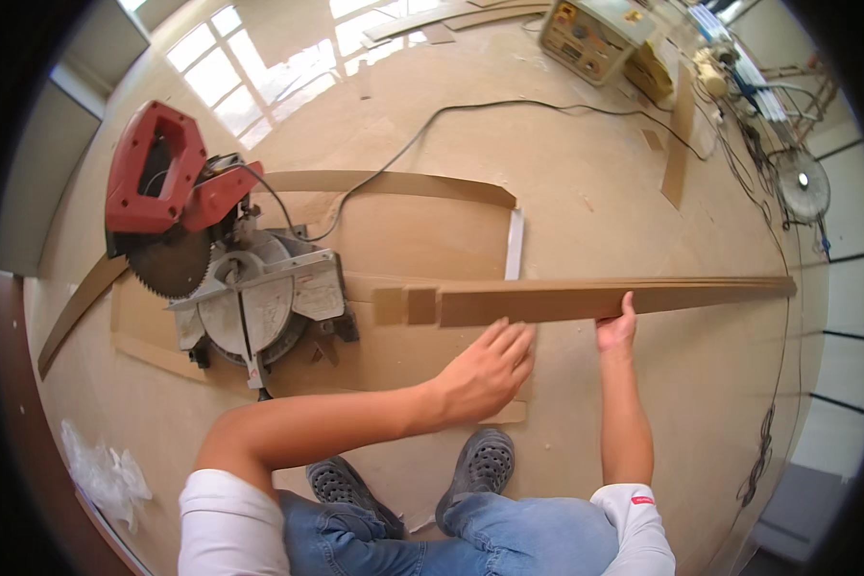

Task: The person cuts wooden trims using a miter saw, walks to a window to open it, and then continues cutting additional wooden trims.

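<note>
A stack of long, narrow brown boards [538,302] stretches from the middle of the view to the far right, the strips' left ends stepped one behind another. My right hand [616,329] grips the stack's near edge from below, its thumb raised against the side. My left hand [488,372] is just short of the near edge, palm down, fingers stretched loosely toward the boards. It holds nothing that I can see; whether its fingertips touch the stack, I cannot tell. Left of the boards' ends stands a red and grey miter saw [245,288] with its toothed blade [171,261] raised.
Flattened cardboard [413,235] lies under the saw. A black cord [432,120] winds across the floor toward a boxy machine [593,40] at the back. Loose cables and a round fan-like thing [803,185] are at right. A clear plastic bag [104,470] lies at lower left.
</note>
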